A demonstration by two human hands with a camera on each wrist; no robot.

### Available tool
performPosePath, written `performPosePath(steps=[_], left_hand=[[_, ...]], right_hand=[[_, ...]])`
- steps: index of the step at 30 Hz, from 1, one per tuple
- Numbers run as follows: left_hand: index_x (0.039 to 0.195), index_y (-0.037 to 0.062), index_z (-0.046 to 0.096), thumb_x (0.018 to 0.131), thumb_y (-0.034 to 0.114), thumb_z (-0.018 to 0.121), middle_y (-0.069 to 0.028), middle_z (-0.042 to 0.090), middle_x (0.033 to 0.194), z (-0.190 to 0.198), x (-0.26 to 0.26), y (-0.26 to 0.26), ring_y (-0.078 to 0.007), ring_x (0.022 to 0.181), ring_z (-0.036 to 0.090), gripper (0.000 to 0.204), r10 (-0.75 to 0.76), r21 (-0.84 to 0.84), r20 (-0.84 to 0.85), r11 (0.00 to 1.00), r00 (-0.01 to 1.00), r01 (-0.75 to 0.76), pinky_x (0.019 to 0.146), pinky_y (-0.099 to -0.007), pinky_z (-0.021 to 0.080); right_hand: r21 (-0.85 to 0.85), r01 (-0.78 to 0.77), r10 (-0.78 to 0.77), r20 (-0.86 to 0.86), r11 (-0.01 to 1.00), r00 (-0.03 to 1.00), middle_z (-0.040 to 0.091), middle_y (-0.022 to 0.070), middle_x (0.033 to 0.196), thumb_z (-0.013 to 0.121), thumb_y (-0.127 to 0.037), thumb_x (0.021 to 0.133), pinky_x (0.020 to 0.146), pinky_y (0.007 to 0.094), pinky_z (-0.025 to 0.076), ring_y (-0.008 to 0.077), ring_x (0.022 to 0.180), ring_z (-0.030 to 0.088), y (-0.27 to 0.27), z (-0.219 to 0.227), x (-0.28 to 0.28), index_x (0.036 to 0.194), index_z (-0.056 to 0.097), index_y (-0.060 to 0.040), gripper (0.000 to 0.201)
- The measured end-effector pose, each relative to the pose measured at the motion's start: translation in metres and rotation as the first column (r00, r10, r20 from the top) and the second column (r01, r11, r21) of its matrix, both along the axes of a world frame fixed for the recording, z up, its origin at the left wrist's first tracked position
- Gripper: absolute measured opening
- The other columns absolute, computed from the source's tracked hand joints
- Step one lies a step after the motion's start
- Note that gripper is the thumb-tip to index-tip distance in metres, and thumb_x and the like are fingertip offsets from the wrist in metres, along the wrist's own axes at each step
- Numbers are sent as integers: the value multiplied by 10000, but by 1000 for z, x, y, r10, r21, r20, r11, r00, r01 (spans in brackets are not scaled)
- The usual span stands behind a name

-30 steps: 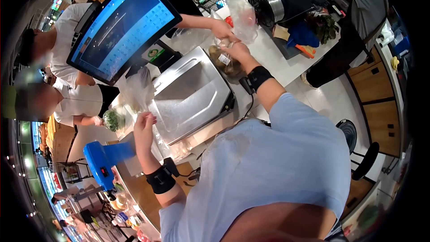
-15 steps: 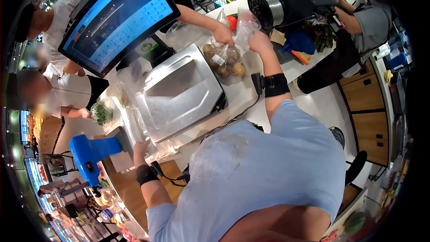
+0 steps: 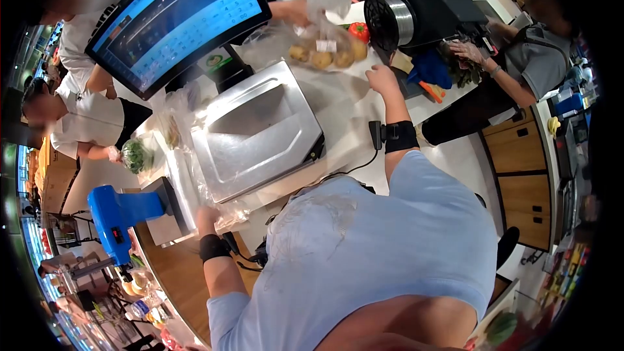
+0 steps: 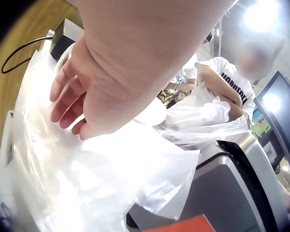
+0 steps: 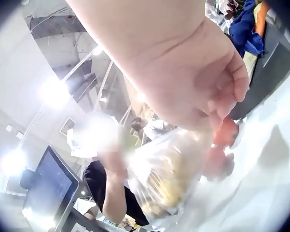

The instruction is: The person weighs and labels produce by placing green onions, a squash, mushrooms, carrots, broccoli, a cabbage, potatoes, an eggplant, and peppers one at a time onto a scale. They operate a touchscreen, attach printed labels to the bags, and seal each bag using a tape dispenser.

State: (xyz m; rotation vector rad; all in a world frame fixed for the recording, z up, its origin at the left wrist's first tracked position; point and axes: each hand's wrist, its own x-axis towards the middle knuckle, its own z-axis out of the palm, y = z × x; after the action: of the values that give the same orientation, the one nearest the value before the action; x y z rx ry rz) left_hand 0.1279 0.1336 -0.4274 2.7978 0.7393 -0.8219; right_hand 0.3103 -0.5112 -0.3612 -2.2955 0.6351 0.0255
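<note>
My left hand is low beside the near left corner of the steel scale, over clear plastic bags. In the left wrist view its fingers curl loosely above the bag film, gripping nothing. My right hand is over the counter right of the scale, fingers bent and nothing visible in them. A clear bag of potatoes with a white label hangs beyond the scale, its top held by another person's hand. Close by lies a red bell pepper.
A touchscreen monitor stands behind the scale. At right are a wire spool, a blue cloth and a worker's gloved hand on leafy greens. A blue device stands at left. A customer holds bagged greens.
The other person's hand has drawn the potato bag up and away from me. My right hand has come off the bags and moved slightly nearer. My left hand has lowered to the scale's near corner.
</note>
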Motion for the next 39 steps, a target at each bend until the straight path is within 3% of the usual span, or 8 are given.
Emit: performPosePath(steps=[3,5,9,11,18,24,31,39], left_hand=[[824,-44,671,788,404,576,-186,655,714,-14,-4,16,-308,693,653,459,-108,17,49,994,993,107,650,-390,496],[1058,-30,591,799,397,608,-127,667,836,13,0,3,-217,699,643,500,229,-267,-26,936,973,-228,633,-360,499],[1145,-7,550,821,454,589,-126,660,928,41,-8,-18,-203,713,634,565,320,-376,-117,862,940,-340,648,-338,494],[1001,-40,619,803,407,593,-179,666,797,39,-19,-20,-259,692,648,490,31,-236,-15,971,999,-33,651,-360,501],[949,-22,643,839,245,562,-149,669,783,-46,-30,38,-270,723,654,300,71,-254,162,967,984,-28,666,-376,504],[910,-39,634,868,231,503,-266,634,894,-2,-34,12,-429,873,607,303,189,11,507,974,841,-226,758,-457,480],[847,-73,589,890,311,512,-246,617,790,-8,-38,24,-406,743,588,394,505,-378,613,863,608,-335,694,-435,455],[819,-56,564,927,312,459,-189,623,707,-43,-48,66,-294,630,582,397,491,-393,752,869,439,-300,598,-363,446]], right_hand=[[23,66,-66,0,998,998,587,242,1148,560,-285,739,948,388,432,347,1105,554,-1,-3,-6,1162,601,-7,508],[19,74,-74,20,997,997,602,239,1118,560,-288,740,940,388,436,344,1087,565,-2,-4,-7,1164,597,-1,513],[31,74,-75,29,997,997,651,216,1005,559,-307,752,918,394,446,333,1025,598,-2,-1,-8,1170,588,9,524],[0,47,-47,34,999,998,664,200,937,561,-306,762,873,386,467,313,947,628,-1,-8,-6,1177,582,10,522],[103,-13,11,15,995,1000,669,141,716,565,-275,797,660,321,503,200,621,662,17,-8,3,1197,559,15,494],[76,-34,33,13,997,999,676,154,734,577,-302,802,710,336,503,222,667,673,25,-3,9,1161,582,16,480],[80,-35,34,15,996,999,683,180,846,586,-320,802,827,362,483,276,854,666,18,-22,23,1145,597,3,472],[15,-48,47,51,999,998,634,205,1076,598,-360,798,905,387,454,334,1037,593,23,-19,29,1133,617,-36,467]])
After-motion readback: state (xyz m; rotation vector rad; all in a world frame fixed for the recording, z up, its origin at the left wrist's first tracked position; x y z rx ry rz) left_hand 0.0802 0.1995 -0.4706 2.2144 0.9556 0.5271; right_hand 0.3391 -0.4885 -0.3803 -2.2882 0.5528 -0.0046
